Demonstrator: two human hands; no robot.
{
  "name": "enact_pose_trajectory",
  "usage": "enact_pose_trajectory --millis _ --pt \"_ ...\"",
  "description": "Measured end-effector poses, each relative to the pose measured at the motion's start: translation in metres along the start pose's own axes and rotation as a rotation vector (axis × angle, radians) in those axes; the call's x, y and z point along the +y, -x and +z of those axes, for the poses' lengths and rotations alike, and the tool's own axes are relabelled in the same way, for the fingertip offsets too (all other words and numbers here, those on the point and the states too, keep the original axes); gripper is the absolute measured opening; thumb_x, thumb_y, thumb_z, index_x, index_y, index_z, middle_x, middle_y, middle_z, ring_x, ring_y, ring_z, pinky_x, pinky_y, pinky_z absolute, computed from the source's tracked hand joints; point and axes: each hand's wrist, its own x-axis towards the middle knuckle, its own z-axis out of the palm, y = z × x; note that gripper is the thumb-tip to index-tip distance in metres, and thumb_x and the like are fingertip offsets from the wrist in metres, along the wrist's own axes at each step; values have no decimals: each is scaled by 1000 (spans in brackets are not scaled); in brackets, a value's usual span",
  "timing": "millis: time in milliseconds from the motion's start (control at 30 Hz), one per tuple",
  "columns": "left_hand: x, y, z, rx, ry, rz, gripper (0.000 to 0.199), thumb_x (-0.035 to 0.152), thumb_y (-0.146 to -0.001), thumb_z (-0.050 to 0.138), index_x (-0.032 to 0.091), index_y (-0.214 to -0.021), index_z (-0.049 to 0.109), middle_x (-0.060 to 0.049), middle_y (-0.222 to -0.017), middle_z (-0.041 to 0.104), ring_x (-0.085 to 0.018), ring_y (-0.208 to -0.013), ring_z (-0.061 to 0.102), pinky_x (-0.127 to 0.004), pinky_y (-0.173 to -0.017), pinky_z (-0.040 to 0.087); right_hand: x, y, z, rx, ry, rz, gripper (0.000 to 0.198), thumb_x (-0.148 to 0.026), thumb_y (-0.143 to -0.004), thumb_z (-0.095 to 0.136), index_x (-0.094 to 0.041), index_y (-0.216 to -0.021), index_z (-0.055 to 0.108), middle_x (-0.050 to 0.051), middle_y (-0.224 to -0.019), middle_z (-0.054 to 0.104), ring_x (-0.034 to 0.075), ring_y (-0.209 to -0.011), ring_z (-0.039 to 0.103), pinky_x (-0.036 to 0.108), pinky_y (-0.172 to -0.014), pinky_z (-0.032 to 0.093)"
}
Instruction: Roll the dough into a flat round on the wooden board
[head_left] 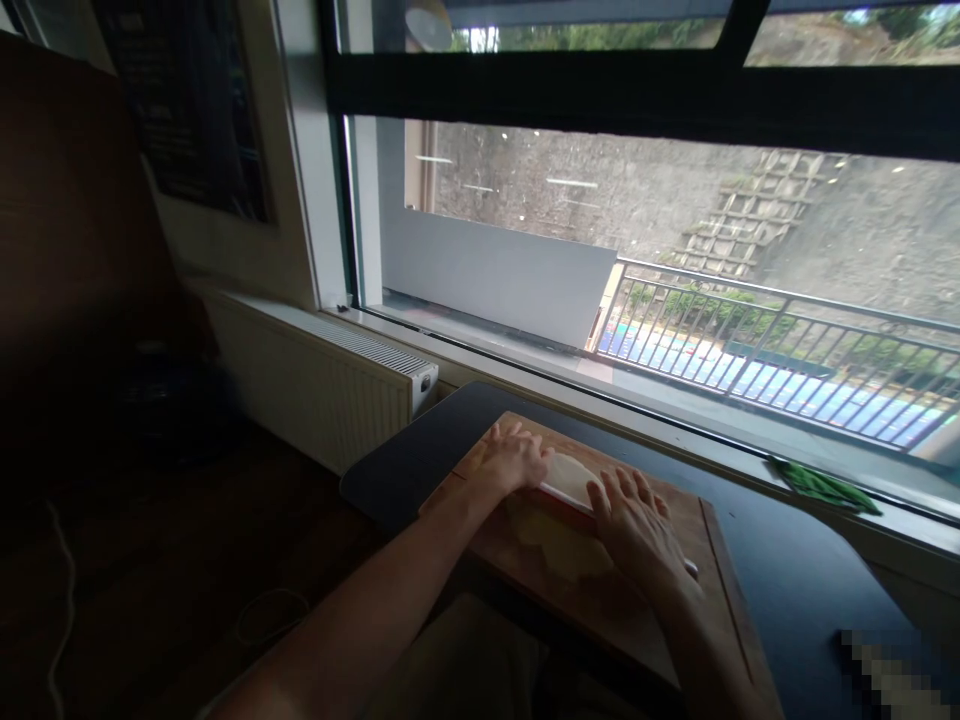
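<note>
A wooden board point(679, 512) lies on the dark table, and a pale, flat sheet that looks like dough point(568, 472) is spread on it, with a dimmer, uneven part on the near side. Across it runs a thin red-and-white bar, seemingly a rolling pin point(568, 498), mostly hidden under my hands. My left hand point(514, 458) rests on its left end, fingers apart and slightly bent. Over the right part lies my right hand point(636, 525), palm down with fingers spread. A small silvery tip point(690, 568) shows beside that wrist, perhaps the bar's end.
The dark table point(780, 560) stands against the window sill. A green cloth point(823, 485) lies on the sill at the right. A white radiator point(322, 375) is on the left beneath the window. A blurred-out object point(892, 675) sits at the table's near right corner.
</note>
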Motion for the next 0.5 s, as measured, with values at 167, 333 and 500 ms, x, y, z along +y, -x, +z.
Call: enact_pose_trajectory --millis 167,333,500 --pt "-4 -7 5 -16 12 22 50 46 -92 25 19 -123 53 -8 -135 47 -26 -130 31 -53 -107 14 -13 20 3 53 43 -10 56 -46 -93 19 -15 -128 49 11 -140 40 27 -136 17 49 -104 23" --pt "-27 55 9 59 -18 106 53 43 -94 18 17 -130 47 -7 -139 43 -23 -135 22 -50 -109 9 -33 76 13 139 75 -156 53 -39 -91 27 -12 -134 43 11 -143 35 26 -135 23 46 -104 27" --pt "-37 73 7 -12 -21 120 55 45 -94 16 17 -132 45 -8 -142 38 -23 -136 20 -50 -109 12 -11 97 20 180 85 -276 50 -35 -91 27 -17 -134 42 7 -142 37 23 -129 36 43 -102 34"
